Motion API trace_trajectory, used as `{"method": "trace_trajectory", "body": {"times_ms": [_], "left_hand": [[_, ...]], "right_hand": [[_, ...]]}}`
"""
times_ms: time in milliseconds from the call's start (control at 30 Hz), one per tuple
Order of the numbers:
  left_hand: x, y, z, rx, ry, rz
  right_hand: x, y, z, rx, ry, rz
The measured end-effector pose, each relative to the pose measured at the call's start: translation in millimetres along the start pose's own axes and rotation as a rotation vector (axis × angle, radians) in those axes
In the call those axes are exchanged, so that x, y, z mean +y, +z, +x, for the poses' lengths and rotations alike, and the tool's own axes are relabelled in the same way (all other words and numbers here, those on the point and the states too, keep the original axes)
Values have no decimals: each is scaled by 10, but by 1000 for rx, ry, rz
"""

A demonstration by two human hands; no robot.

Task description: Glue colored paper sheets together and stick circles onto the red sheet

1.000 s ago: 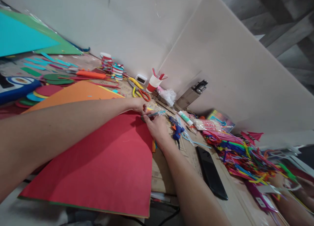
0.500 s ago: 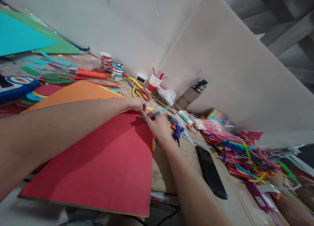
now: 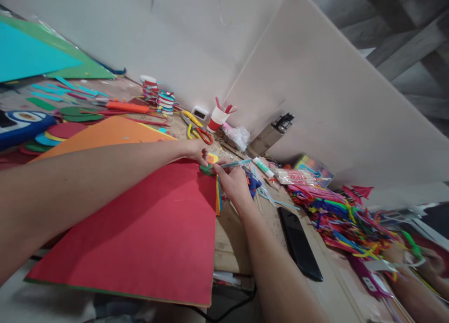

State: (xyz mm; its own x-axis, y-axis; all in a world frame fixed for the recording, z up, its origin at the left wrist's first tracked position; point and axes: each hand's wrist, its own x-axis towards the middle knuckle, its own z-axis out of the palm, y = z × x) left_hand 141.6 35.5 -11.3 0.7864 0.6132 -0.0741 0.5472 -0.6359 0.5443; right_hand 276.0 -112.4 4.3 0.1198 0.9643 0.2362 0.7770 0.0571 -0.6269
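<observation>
A small green round piece lies at the far corner of a large red paper sheet, which tops a stack of coloured sheets. My left hand has its fingers curled, with the fingertips on the green piece, holding it down. My right hand is closed around a slim light-blue pen, its tip end close to the green piece. Part of the green piece is hidden by my fingers. Just beyond sits a small yellow and orange piece.
A blue glue gun, glue stick and black phone lie to the right. Behind are scissors, a paper cup and a bottle. Pipe cleaners are heaped near another person's hands.
My right hand has shifted slightly right with the pen, away from my left hand. More of the green piece and the yellow and orange piece now shows.
</observation>
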Motion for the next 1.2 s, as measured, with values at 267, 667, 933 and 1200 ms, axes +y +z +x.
{"method": "trace_trajectory", "body": {"times_ms": [267,667,933,1200], "left_hand": [[46,65,-64,236,392,98],[5,5,-77,-104,556,23],[11,-9,-129,-91,564,30],[19,-20,-175,-107,587,98]], "right_hand": [[-63,-43,-25,-85,51,-73],[34,-98,17,24,52,76],[-46,-175,-26,34,-17,-308],[61,-118,7,40,-22,-269]]}}
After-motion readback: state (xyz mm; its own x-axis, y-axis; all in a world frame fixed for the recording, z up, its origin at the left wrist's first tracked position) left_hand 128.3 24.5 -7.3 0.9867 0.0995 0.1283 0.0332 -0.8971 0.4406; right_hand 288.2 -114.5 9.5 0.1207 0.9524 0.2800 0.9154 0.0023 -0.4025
